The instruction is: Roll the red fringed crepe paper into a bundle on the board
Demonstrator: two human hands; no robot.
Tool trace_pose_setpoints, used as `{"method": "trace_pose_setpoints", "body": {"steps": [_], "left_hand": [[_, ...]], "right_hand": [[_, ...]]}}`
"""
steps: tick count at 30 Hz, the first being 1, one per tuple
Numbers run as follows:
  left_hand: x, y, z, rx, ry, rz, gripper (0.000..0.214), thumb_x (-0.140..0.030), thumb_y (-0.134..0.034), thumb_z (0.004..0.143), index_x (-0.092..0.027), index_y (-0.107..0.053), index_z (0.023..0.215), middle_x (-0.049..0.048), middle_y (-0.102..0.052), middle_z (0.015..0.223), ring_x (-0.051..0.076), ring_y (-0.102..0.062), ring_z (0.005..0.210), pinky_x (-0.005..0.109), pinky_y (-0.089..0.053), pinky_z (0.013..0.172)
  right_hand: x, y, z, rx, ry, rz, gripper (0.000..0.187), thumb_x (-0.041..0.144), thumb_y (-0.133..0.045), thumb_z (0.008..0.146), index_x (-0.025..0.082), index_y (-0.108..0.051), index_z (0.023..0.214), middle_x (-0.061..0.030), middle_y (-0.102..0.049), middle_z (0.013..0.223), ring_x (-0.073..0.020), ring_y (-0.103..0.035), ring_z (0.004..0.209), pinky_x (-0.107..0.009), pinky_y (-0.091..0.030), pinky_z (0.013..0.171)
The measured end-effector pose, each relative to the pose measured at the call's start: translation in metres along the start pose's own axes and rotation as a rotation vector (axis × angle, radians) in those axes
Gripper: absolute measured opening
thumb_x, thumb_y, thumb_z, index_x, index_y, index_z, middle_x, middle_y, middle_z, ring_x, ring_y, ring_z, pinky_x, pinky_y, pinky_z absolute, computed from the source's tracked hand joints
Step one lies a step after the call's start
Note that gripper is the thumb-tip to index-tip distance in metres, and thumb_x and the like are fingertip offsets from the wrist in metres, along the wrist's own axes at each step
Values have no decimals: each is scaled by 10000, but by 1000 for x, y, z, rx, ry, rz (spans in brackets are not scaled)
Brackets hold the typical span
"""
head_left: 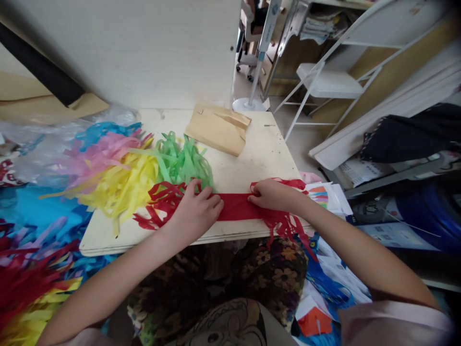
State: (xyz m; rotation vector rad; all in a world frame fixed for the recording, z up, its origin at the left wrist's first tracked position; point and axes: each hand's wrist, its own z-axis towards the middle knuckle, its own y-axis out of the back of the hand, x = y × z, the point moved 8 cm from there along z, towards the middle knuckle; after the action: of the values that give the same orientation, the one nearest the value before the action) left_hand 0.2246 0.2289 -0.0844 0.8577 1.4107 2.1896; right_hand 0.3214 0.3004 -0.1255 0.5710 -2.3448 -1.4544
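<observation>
green fringe [182, 161], brown envelope [218, 129], folding chair [329, 81]

- Red fringed paper strip [236, 206]: lies flat along the near edge of the board, at 6 o'clock.
- Uncut band at centre; cut tassels splay at 9 o'clock and hang over at 3 o'clock.

The pale board [252, 158] carries fringed paper [118, 178], a red strip [236, 206] and a brown envelope [218, 129].

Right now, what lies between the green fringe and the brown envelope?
Head view: bare tabletop separates the green fringe from the brown envelope.
</observation>
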Motion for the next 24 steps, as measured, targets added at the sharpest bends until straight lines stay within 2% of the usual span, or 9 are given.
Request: {"method": "trace_pose_setpoints", "body": {"steps": [6, 13, 15, 17, 18, 19, 21, 23, 24], "left_hand": [[12, -4, -4, 85, 21, -108, 236, -329, -420, 781, -197, -594, 870, 19, -621, 890, 214, -486, 808, 475, -287, 766], [12, -8, -10, 107, 63, -143, 303, -366, -384, 793, -202, -560, 978, 39, -589, 1004, 232, -465, 907, 496, -254, 799], [14, -9, -11, 115, 88, -154, 308, -375, -379, 793, -212, -559, 982, 45, -585, 1010, 234, -460, 914, 502, -247, 800], [15, -9, -12, 130, 107, -166, 310, -384, -380, 790, -219, -560, 982, 53, -585, 1008, 233, -459, 911, 500, -249, 797], [15, -9, -12, 138, 115, -173, 312, -388, -383, 788, -221, -559, 983, 55, -584, 1008, 233, -458, 908, 497, -254, 793], [15, -9, -12, 148, 120, -180, 314, -393, -388, 784, -223, -557, 986, 56, -583, 1009, 233, -459, 905, 494, -262, 786], [15, -8, -11, 169, 130, -187, 308, -394, -397, 779, -224, -560, 977, 50, -581, 1010, 235, -460, 903, 494, -273, 776], [15, -9, -11, 176, 142, -184, 296, -389, -402, 777, -225, -569, 957, 46, -584, 1005, 239, -462, 899, 499, -278, 769], [15, -10, -12, 174, 150, -180, 293, -388, -402, 777, -225, -572, 951, 46, -585, 1002, 240, -463, 896, 502, -279, 768]], "right_hand": [[0, -1, -2, 18, -18, -15, 328, 343, -375, 747, 131, -625, 746, -75, -626, 685, -127, -527, 561, -216, -309, 456], [-2, 6, -7, -40, -66, -45, 308, 364, -411, 740, 135, -615, 747, -81, -625, 702, -145, -545, 590, -230, -355, 512], [0, 16, -19, -156, -160, -89, 314, 364, -423, 746, 109, -600, 799, -119, -620, 733, -192, -557, 647, -270, -377, 544], [12, 28, -37, -356, -251, -166, 304, 308, -414, 766, 67, -577, 853, -171, -610, 785, -247, -554, 728, -328, -393, 589], [23, 32, -45, -466, -251, -200, 308, 278, -396, 778, 44, -565, 889, -196, -600, 836, -269, -543, 787, -361, -394, 636], [38, 31, -51, -559, -197, -222, 327, 259, -373, 790, 25, -547, 938, -215, -581, 916, -284, -518, 867, -393, -379, 709], [73, 19, -57, -649, 23, -211, 434, 314, -331, 809, 0, -478, 1069, -220, -485, 1116, -290, -411, 1046, -430, -283, 874], [95, -2, -56, -631, 209, -161, 595, 452, -309, 790, 0, -390, 1168, -191, -371, 1242, -268, -285, 1160, -424, -181, 959], [99, -11, -54, -605, 247, -139, 672, 517, -304, 767, -1, -361, 1190, -184, -330, 1270, -260, -242, 1186, -420, -157, 974]]}}
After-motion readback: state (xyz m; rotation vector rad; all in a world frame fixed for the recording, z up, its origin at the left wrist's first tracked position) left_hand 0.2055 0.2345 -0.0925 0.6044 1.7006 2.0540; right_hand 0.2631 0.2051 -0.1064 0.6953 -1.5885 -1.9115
